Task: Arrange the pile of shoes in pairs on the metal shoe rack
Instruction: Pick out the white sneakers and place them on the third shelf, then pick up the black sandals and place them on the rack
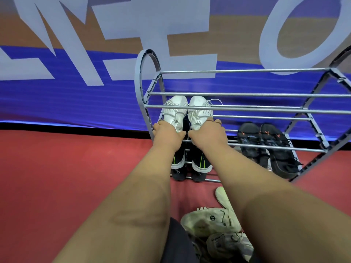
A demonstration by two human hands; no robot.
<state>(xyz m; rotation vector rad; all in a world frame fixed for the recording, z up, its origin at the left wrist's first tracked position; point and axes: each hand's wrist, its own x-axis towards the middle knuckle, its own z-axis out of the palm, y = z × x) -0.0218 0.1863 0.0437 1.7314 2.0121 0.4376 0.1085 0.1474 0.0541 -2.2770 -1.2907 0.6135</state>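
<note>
A metal shoe rack stands against a blue banner. Two white sneakers sit side by side on its middle tier at the left end. My left hand grips the heel of the left white sneaker. My right hand grips the heel of the right white sneaker. Below them a pair of black sneakers with green stripes rests on the bottom tier. A pair of black sandals lies on the bottom tier at the right.
Several loose pale shoes lie piled on the red carpet just in front of me, between my arms. The rack's upper bars cross above the white sneakers. The banner wall is right behind the rack.
</note>
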